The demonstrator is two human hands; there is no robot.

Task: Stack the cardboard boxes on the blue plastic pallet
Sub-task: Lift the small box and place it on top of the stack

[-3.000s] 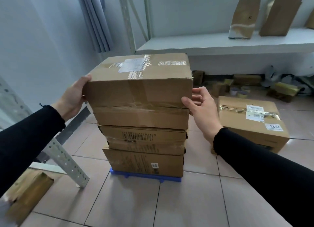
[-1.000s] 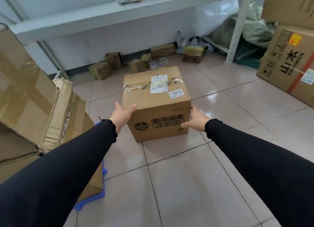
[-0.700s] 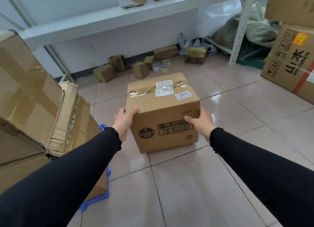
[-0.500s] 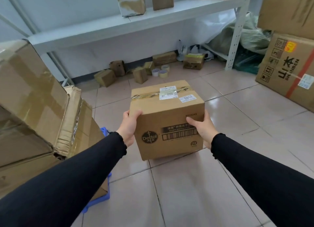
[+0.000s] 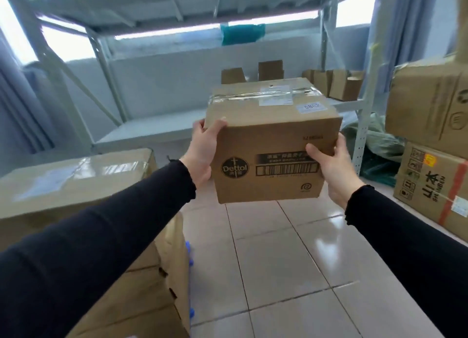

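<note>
Dettol box airborne, centre, over tile floor. Left hand and right hand clamped on opposite sides, keeping it level. Stack on blue pallet near left: likely destination.

At the centre of the frame, the square brown cardboard box bears a dark round Dettol logo, a black barcode band, white paper labels and shiny clear tape across its top. Both sleeves are plain black. At lower left, the stacked brown cardboard boxes show glossy tape, with slivers of the blue plastic pallet beside them. The floor is pale beige tile with dark grout lines. At right, a tan carton carries black characters, a yellow sticker and an orange-red stripe.
</note>
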